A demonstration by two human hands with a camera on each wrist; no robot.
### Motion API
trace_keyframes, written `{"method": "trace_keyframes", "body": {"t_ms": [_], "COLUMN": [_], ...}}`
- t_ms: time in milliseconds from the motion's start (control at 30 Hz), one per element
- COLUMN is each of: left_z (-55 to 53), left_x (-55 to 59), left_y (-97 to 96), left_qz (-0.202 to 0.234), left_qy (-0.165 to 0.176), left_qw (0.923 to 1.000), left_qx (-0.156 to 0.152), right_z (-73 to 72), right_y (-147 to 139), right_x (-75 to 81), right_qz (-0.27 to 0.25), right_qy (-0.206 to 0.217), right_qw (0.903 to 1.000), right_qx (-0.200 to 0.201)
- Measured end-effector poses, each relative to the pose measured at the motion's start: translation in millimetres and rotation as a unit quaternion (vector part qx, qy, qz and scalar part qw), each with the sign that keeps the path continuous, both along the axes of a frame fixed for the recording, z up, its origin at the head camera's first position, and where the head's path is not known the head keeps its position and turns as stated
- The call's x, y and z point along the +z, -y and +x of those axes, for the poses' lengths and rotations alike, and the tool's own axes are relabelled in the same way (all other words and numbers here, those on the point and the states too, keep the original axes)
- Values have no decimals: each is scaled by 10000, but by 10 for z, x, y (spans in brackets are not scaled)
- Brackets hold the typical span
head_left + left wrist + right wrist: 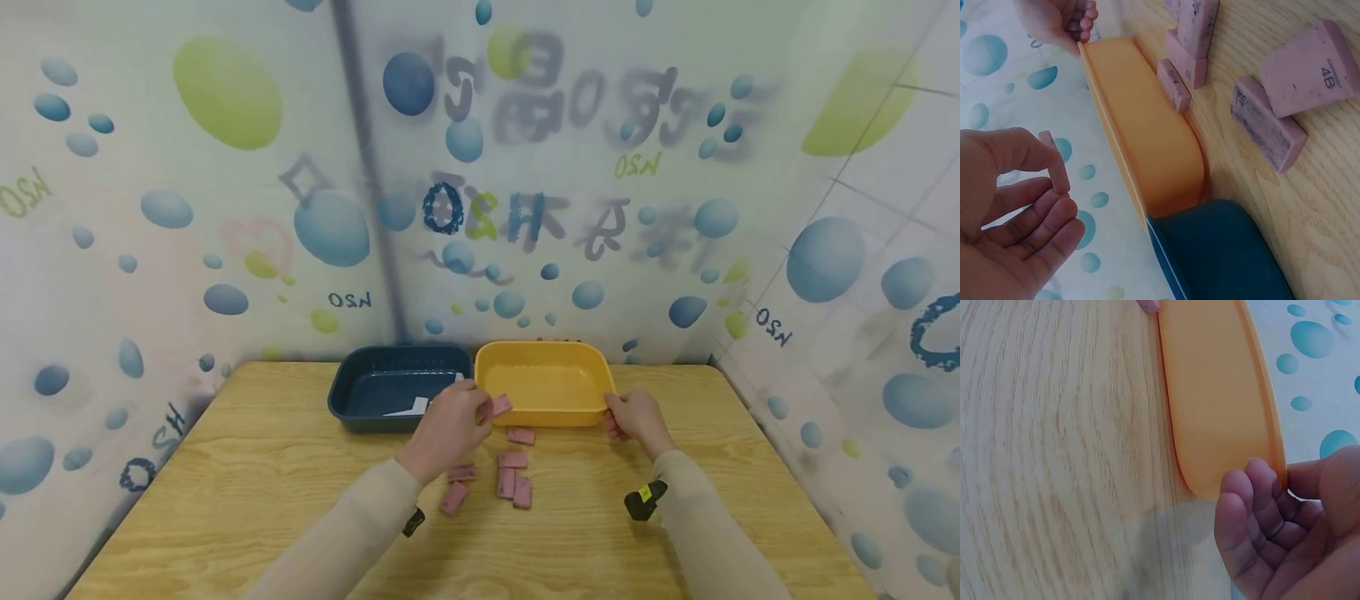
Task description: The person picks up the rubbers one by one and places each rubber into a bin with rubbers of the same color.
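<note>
Your left hand (448, 432) pinches one pink eraser (501, 406) between thumb and forefinger, near the yellow tray's front-left corner in the head view. Just left of that hand, the blue tray (375, 422) holds white pieces (419, 406), and its right side meets the yellow tray (543, 417). Your right hand (637, 418) grips the yellow tray's right rim, thumb on the outer side, fingers folded below. Six loose erasers (513, 459) lie on the near side of the trays: two just below your left hand, four to its right, one of these close by the yellow wall. Wooden tabletop (600, 542) spreads between your forearms and runs rightward from your right hand to its edge; behind both trays, the patterned backdrop (525, 275) rises close beyond their far rims.
</note>
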State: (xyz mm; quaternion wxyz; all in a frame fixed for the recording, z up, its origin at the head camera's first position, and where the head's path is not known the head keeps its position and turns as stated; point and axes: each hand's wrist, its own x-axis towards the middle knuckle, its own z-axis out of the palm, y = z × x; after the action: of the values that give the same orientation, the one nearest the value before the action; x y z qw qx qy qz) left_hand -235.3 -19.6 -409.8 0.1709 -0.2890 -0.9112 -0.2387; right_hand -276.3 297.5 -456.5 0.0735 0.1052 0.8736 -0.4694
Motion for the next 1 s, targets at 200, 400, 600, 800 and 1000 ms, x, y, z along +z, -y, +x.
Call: {"method": "trace_keyframes", "body": {"t_ms": [200, 400, 600, 800, 1000], "left_z": [-47, -98, -160, -228, -278], "left_x": [-31, -65, -94, -133, -169], "left_y": [-33, -65, -96, -130, -156], "left_qz": [74, 89, -17, 7, -15], "left_qy": [46, 103, 436, 595, 257], "left_qw": [10000, 9999, 9987, 9975, 9990], "left_qx": [-22, 81, 245, 371, 373], "right_z": [-14, -31, -49, -55, -34], "right_y": [14, 3, -4, 8, 17], "right_x": [12, 2, -5, 0, 14], "right_qz": [-101, -157, -137, -99, -11], "right_qy": [84, 147, 134, 160, 200], "right_qw": [9999, 9998, 9998, 9998, 9998], "right_qx": [-12, -34, -37, -73, -86]}}
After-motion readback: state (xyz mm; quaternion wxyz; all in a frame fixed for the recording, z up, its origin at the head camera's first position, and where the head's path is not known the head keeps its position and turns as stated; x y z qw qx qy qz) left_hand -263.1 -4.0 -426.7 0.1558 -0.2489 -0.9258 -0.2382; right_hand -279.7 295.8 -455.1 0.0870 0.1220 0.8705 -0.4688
